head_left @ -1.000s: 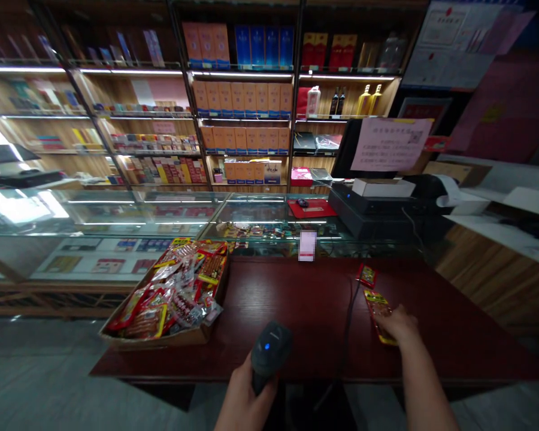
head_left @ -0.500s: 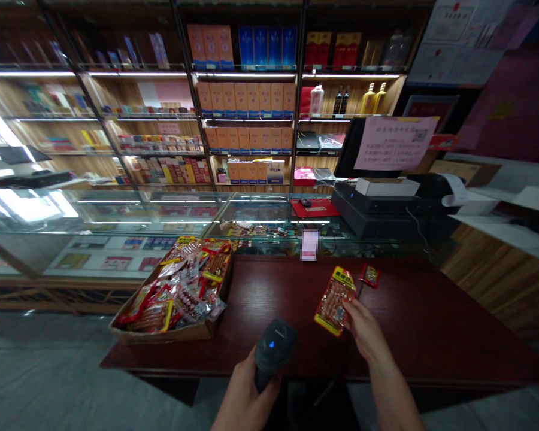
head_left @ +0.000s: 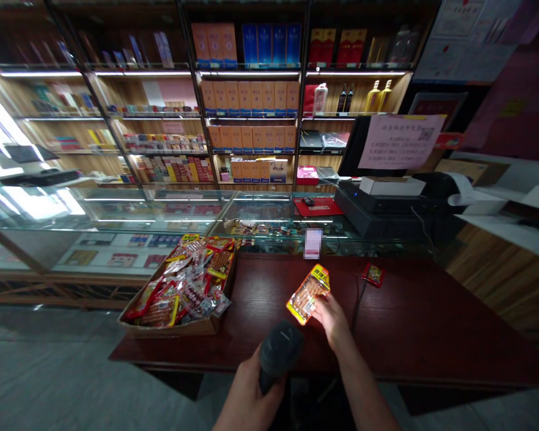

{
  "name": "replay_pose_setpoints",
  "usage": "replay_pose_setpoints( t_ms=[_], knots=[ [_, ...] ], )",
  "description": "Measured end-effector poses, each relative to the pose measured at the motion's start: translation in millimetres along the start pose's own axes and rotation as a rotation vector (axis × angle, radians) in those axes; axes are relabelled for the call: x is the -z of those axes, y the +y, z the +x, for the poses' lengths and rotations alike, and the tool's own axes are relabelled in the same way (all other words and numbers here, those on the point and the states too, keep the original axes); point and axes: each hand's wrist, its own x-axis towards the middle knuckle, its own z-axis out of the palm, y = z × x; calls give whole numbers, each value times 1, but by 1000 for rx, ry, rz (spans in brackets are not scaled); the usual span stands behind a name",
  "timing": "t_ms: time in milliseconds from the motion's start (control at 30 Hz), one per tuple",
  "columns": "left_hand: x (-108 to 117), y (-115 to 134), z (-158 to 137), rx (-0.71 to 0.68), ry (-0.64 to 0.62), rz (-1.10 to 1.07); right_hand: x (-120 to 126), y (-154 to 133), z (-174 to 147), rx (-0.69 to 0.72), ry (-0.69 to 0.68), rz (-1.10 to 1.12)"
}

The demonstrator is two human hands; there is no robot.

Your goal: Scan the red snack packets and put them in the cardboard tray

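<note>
My left hand (head_left: 256, 392) is wrapped round the handle of a dark barcode scanner (head_left: 281, 347), whose head points away from me over the table's near edge. In my right hand (head_left: 330, 317), fingers and thumb grip the lower right edge of a red and yellow snack packet (head_left: 309, 293) with brown sticks showing through its clear front. White light shines on that packet, in front of the scanner. A smaller red snack packet (head_left: 374, 275) lies on the dark red table (head_left: 404, 323) to the right, beside a thin dark cable (head_left: 358, 299).
On the table's left stands a cardboard box (head_left: 170, 331) heaped with snack packets. Behind the table are a glass display counter (head_left: 260, 206), a cash drawer (head_left: 377, 206), and a monitor with a pink notice (head_left: 399, 142). Lit shelves of boxes and bottles line the wall.
My right hand has carried the snack packet leftward, closer to the scanner. Light now falls on the packet, and the blue light on the scanner no longer shows. The view has shifted slightly.
</note>
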Motion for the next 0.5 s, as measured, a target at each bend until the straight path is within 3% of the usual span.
replay_pose_setpoints(
  t_ms=[333,500],
  knots=[
    [2,-6,-2,16,-30,-27,-3,0,2,-11,54,13],
    [7,-12,-5,47,71,-65,-22,9,5,-37,34,33]
  ],
)
